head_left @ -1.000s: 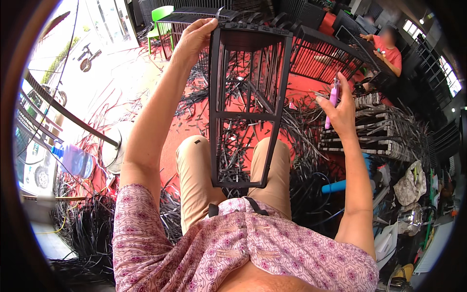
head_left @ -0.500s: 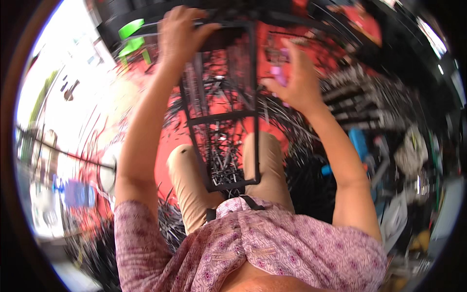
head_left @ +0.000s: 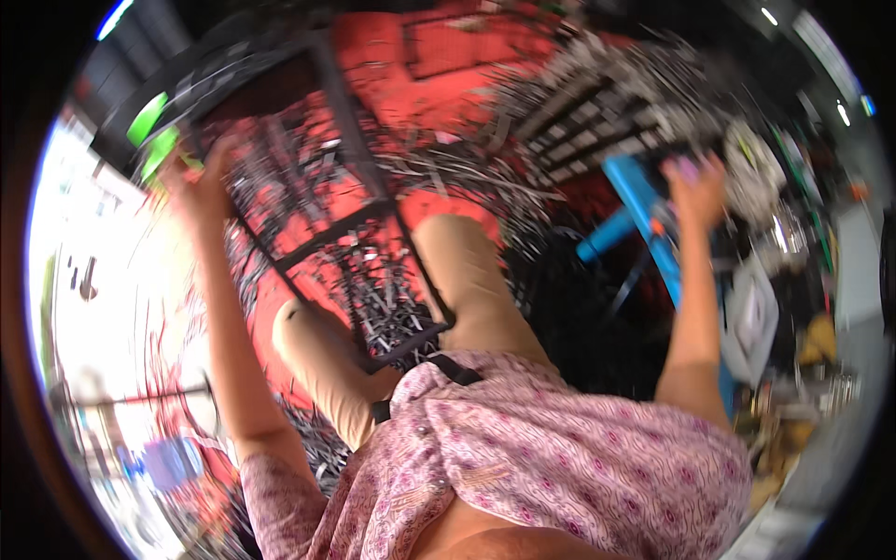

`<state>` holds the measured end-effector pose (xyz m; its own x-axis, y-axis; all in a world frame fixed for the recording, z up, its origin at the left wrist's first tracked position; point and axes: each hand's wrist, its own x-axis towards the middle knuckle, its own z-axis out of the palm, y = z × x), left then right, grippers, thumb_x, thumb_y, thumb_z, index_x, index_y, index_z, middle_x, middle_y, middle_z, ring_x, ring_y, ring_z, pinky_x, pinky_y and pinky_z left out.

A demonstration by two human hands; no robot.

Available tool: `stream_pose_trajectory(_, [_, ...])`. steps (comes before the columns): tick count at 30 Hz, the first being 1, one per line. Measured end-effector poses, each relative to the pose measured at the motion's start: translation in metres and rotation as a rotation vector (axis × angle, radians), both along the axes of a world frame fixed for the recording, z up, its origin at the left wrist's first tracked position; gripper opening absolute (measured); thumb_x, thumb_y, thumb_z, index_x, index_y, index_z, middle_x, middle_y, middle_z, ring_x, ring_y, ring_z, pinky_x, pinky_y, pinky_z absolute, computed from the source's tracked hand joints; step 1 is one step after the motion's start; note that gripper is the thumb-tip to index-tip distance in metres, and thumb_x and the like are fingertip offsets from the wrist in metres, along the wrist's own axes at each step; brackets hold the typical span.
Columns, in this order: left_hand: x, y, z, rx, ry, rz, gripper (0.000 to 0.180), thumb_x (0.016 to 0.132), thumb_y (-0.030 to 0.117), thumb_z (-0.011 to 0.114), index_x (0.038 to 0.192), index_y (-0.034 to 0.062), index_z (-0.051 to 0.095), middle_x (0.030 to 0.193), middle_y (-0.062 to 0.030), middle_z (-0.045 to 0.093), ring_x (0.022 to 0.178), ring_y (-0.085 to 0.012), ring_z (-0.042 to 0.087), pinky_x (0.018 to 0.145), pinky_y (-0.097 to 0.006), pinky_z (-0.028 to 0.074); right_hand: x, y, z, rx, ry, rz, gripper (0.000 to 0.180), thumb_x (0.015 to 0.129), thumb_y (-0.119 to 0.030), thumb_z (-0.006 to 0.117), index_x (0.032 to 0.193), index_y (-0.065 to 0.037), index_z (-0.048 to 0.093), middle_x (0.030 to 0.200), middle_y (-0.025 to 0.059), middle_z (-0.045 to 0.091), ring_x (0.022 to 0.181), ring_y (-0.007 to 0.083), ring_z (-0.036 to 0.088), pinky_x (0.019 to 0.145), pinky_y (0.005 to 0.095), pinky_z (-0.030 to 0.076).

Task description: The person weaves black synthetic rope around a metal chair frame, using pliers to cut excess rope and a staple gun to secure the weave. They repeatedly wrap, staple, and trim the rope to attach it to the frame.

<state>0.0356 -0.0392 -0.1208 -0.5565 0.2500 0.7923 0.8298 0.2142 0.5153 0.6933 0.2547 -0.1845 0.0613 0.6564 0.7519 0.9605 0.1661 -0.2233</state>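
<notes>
A black rectangular frame (head_left: 331, 231) with a crossbar leans over my lap, its near end resting between my thighs. My left hand (head_left: 198, 191) is beside the frame's left side, fingers apart and blurred, apparently holding nothing. Out to the right, my right hand (head_left: 700, 196) is closed around a small purple-handled tool (head_left: 688, 170), whose kind is hidden by the fingers and the blur. Just left of that hand is a blue tube-like stand (head_left: 642, 210) with an orange spot.
Black and grey strips (head_left: 373, 280) lie strewn over the red floor (head_left: 448, 203). A dark slatted lattice (head_left: 583, 126) is at far right, a pale bag (head_left: 749, 317) at right. A green chair (head_left: 154, 135) stands far left; a blue-and-clear container (head_left: 173, 462) is at lower left.
My right hand has swung right, away from the frame to beside the blue stand, with the purple-handled tool. My left hand has come lower. The view has turned right, and the frame appears tilted.
</notes>
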Motion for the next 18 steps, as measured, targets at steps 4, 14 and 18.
stream_pose_trajectory(4, [0.029,0.019,-0.018,0.085,-0.432,-0.283,0.054,0.088,0.024,0.077,0.130,-0.0018,0.056,0.094,-0.0088,0.067,0.081,-0.0200,0.061,0.077,-0.036,0.052,0.103,0.022,-0.027,-0.265,-0.179,-0.510,0.114,0.076,-0.084,0.065,0.151,-0.001,0.043,0.141,0.0270,0.054,0.127,0.0475,0.055,0.101,0.0598,0.047])
stream_pose_trajectory(14, [0.048,0.007,-0.013,-0.039,-0.165,0.022,0.050,0.090,0.021,0.062,0.136,0.0013,0.056,0.121,-0.0233,0.065,0.115,-0.0420,0.062,0.100,-0.049,0.049,-0.200,-0.051,0.019,-0.351,0.704,0.893,0.077,0.093,-0.029,0.077,0.153,0.000,0.039,0.150,0.0215,0.047,0.134,0.0295,0.051,0.109,0.0414,0.045])
stream_pose_trajectory(18, [0.072,-0.011,-0.021,0.016,-0.137,0.010,0.057,0.091,0.019,0.062,0.143,0.0008,0.049,0.122,-0.0261,0.066,0.111,-0.0442,0.064,0.098,-0.050,0.049,-0.331,-0.115,0.015,-0.569,0.795,1.268,0.086,0.087,-0.028,0.082,0.153,0.003,0.037,0.150,0.0214,0.048,0.131,0.0290,0.053,0.108,0.0411,0.046])
